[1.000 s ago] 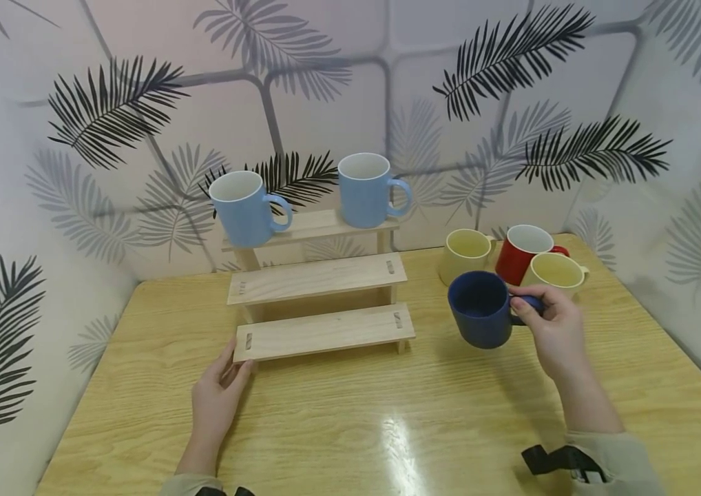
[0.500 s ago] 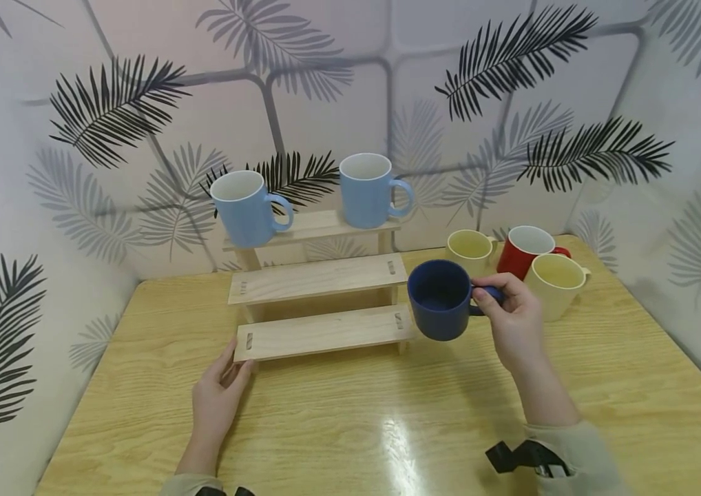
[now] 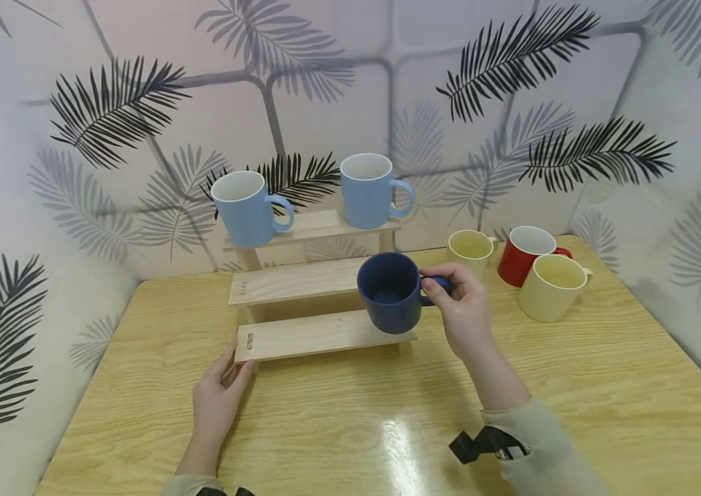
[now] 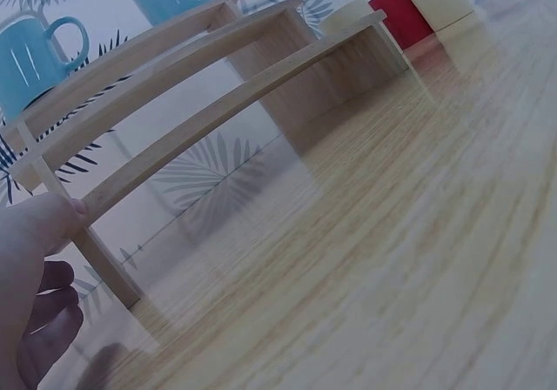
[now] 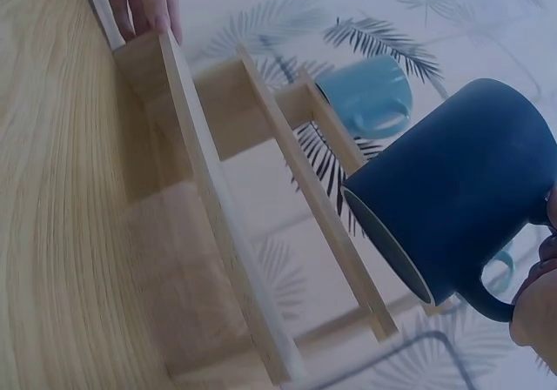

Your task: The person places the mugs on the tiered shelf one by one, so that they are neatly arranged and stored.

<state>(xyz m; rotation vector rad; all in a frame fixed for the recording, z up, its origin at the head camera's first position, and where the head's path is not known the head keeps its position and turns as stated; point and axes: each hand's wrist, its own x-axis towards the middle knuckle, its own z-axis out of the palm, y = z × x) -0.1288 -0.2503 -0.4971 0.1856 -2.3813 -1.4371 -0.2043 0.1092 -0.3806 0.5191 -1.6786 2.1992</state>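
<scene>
My right hand [image 3: 465, 306] grips a dark blue mug [image 3: 390, 296] by its handle. The mug is upright in the air, over the right ends of the lower two steps of a three-tier wooden shelf [image 3: 307, 337]. In the right wrist view the blue mug [image 5: 461, 181] appears large, apart from the boards. With thumb and fingers, my left hand [image 3: 219, 393] holds the front left corner of the lowest step; the left wrist view shows the thumb against the board's end. Two light blue mugs, one left [image 3: 245, 213] and one right [image 3: 368, 196], stand on the top tier, handles to the right.
On the table [image 3: 326, 427] at the back right stand a red mug [image 3: 514, 265] with a white inside and two pale yellow mugs, one in front [image 3: 545, 296] and one behind [image 3: 471, 248], the latter partly hidden by my right hand. A leaf-patterned wall covering [image 3: 419, 69] rises behind.
My right hand has carried the dark blue mug leftward and a little up, from beside the yellow and red mugs to over the shelf's right end. The left hand stays put.
</scene>
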